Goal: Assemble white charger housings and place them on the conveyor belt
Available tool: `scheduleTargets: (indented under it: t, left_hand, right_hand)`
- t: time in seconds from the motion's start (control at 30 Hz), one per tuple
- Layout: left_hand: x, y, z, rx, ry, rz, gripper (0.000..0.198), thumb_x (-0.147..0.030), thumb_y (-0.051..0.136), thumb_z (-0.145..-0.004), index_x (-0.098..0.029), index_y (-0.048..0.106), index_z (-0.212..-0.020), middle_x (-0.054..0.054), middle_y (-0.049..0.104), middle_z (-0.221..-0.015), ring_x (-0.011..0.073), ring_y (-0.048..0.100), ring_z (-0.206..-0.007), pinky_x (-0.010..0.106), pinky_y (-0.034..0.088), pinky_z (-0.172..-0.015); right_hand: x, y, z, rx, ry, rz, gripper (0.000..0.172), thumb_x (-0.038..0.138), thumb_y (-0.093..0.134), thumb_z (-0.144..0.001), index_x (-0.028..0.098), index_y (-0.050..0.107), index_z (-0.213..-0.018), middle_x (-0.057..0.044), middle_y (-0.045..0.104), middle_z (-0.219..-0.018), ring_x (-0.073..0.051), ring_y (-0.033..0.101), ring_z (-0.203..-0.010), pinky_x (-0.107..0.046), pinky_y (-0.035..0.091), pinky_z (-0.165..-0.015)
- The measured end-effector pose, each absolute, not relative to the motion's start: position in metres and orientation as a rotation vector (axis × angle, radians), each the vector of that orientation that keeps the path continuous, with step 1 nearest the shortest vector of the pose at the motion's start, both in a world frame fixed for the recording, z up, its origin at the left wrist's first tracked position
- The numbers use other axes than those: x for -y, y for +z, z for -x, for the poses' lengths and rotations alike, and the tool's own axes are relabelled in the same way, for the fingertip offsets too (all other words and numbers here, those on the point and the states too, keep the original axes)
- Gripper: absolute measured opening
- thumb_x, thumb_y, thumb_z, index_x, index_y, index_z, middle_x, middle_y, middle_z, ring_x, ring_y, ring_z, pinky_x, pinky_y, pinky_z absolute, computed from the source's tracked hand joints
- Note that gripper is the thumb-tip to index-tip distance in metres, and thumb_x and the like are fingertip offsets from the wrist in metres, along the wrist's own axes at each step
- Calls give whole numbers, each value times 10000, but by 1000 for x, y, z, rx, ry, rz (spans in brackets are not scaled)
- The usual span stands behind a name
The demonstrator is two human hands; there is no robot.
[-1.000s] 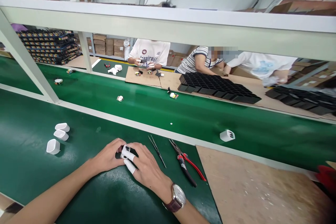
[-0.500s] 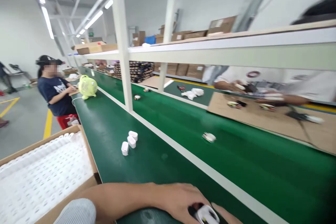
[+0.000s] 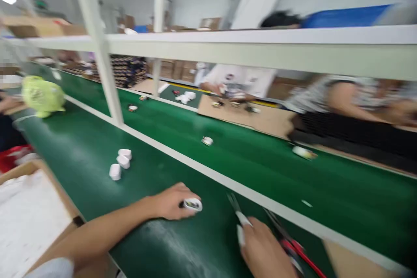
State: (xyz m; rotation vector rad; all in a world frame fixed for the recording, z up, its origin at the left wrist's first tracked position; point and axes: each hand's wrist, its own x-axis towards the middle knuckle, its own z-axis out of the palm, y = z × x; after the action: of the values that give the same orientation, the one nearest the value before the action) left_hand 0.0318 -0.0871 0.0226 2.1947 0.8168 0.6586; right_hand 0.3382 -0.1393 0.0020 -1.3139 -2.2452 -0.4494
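now the right hand (image 3: 265,247), parted from the white housing (image 3: 198,206), is at the tweezers (image 3: 233,201), grip too blurred to tell; so the left hand (image 3: 174,202) alone grasps the housing over the tabletop (image 3: 163,252).

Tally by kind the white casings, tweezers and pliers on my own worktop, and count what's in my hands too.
White casings: 4 (3 on the green worktop, 1 casing in the left hand)
Tweezers: 1, at the right hand's fingertips
Pliers: 1, partly hidden
Total: 6
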Motion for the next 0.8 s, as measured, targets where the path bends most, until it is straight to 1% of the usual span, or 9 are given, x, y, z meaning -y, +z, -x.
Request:
scheduleTargets:
  t: [0.03,0.07,0.1,0.17,0.23,0.3,0.47,0.67,0.8]
  left_hand:
    - [88,25,-30,-880,671,-2135,465,-310,730,-926,-222,628,-1372,106,696,-1177,291,641,-1133,424,508,-1063]
    - [87,26,-28,-931,664,-2084,553,-287,740,-911,-237,576,-1437,111,661,-1277,300,623,-1187,435,510,-1064]
    - [85,26,-27,-939,641,-2062,602,-281,749,-905,-260,539,-1469,99,633,-1349,309,584,-1263,454,482,-1104]
    - [83,25,-25,-913,646,-2018,739,-288,790,-883,-302,440,-1534,68,629,-1359,295,585,-1256,459,472,-1115]
    - [84,22,-24,-863,695,-1996,818,-304,810,-874,-328,372,-1564,49,637,-1325,261,620,-1154,435,501,-1067]
    - [85,19,-25,-825,764,-1993,793,-305,781,-898,-334,355,-1567,48,632,-1308,231,628,-1065,409,524,-1005]
    - [84,16,-27,-769,857,-2016,644,-265,684,-965,-342,385,-1531,16,666,-1162,202,611,-978,383,517,-942]
    - [83,16,-27,-762,856,-2022,644,-254,682,-964,-344,384,-1527,9,659,-1139,199,596,-955,376,512,-919]
    - [82,15,-27,-752,859,-2028,651,-251,692,-963,-353,382,-1527,3,664,-1142,196,597,-962,368,508,-921]
  right_hand:
    - [145,6,-336,2257,-485,1342,278,26,457,-797,202,604,-953,-150,651,-904,-322,668,-795,-474,596,-686]
    - [149,11,-330,2260,-474,1340,290,8,430,-809,196,589,-962,-141,649,-915,-305,663,-794,-446,592,-672]
    - [150,18,-323,2239,-413,1341,285,15,419,-849,194,580,-1001,-135,649,-957,-291,668,-837,-422,595,-693]
    - [150,33,-305,2189,-248,1324,255,54,421,-947,182,565,-1114,-117,641,-1041,-241,666,-870,-363,588,-725]
    - [153,49,-289,2199,-167,1295,215,79,427,-985,177,556,-1127,-101,628,-1082,-200,635,-792,-329,546,-649]
    - [158,60,-278,2242,-188,1273,210,66,426,-979,171,563,-1099,-90,619,-1075,-187,591,-727,-330,493,-590]
    - [164,66,-280,2282,-308,1292,243,29,431,-946,143,582,-1101,-85,600,-1013,-200,556,-740,-339,457,-611]
    - [163,63,-280,2281,-323,1331,228,11,430,-931,141,584,-1037,-92,596,-1012,-205,538,-742,-345,427,-613]
    - [157,56,-276,2264,-266,1308,253,8,434,-933,146,585,-1082,-83,597,-1034,-196,533,-737,-335,419,-618]
